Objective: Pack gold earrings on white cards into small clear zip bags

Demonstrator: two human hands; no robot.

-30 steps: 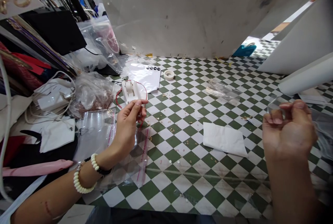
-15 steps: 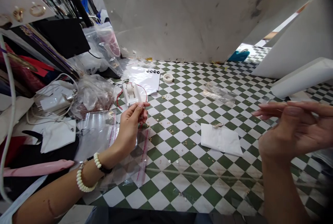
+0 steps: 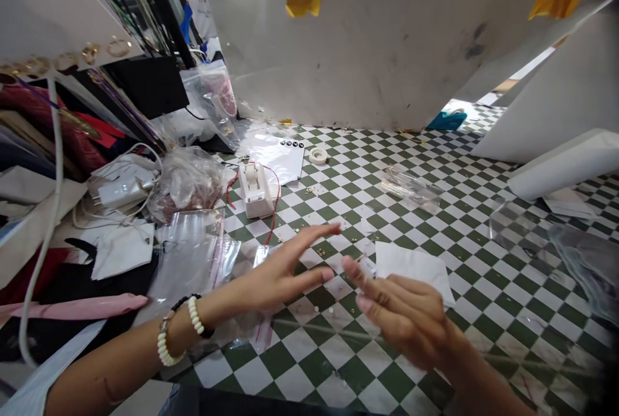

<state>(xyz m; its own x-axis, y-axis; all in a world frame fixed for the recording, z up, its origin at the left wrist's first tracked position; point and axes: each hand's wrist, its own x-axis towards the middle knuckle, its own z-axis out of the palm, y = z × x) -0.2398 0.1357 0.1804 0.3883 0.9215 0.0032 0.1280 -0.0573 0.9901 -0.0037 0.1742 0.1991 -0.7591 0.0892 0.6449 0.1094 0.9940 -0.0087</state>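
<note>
My left hand [image 3: 285, 274] is over the left middle of the checkered table [image 3: 314, 351], thumb and index finger stretched apart with nothing between them. Just to its right, my right hand [image 3: 411, 319] is slightly blurred, its fingers drawn together and pointing left. A small shiny piece [image 3: 366, 266] shows by its fingertips; its kind is unclear. Partly behind that hand lies a folded white paper [image 3: 416, 264]. Tiny gold rings [image 3: 321, 252] are scattered on the table beyond the hands. A white tape dispenser [image 3: 256, 193] stands past my left hand, with a red cord [image 3: 276, 209] beside it.
Clear zip bags [image 3: 188, 242] and a bundled plastic bag [image 3: 184, 184] crowd the left. A tape roll [image 3: 318, 156] and a white card [image 3: 278, 158] lie farther back. A clear packet [image 3: 411, 189] lies right of centre. A pale panel [image 3: 362, 48] closes the back.
My left hand has left the tape dispenser, moved right and opened. My right hand has swung left from the far right to the middle. The small piece on the white paper's upper edge is gone from there.
</note>
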